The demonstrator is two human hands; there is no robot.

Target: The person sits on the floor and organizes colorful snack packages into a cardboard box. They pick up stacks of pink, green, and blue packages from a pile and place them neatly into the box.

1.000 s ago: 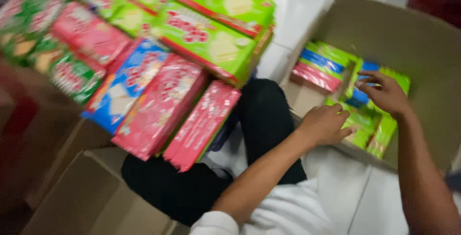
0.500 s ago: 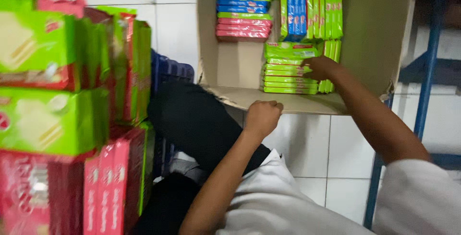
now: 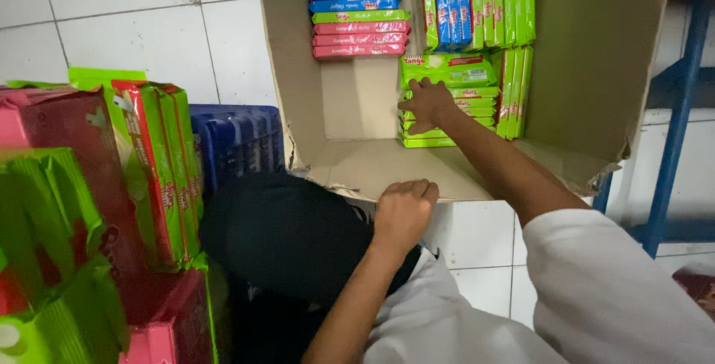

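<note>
Cardboard box (image 3: 357, 163): green packets (image 3: 447, 103) under right hand (image 3: 428, 105).

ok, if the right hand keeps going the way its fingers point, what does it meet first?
The right hand already lies on the low stack of green packs; beyond its fingertips probably comes the box's bare inner panel, though depth is unclear.

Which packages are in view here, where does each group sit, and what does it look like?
Cardboard box: open, on the tiled floor, brown.
Flat stack, box's back left: slim green, blue and pink packs.
Upright row, back right: green and blue packs on edge.
Green stack, box centre: flat packs under the right hand.
Loose pile, left foreground: green, red and pink boxes.
Left hand: fist on the box's front flap.
</note>
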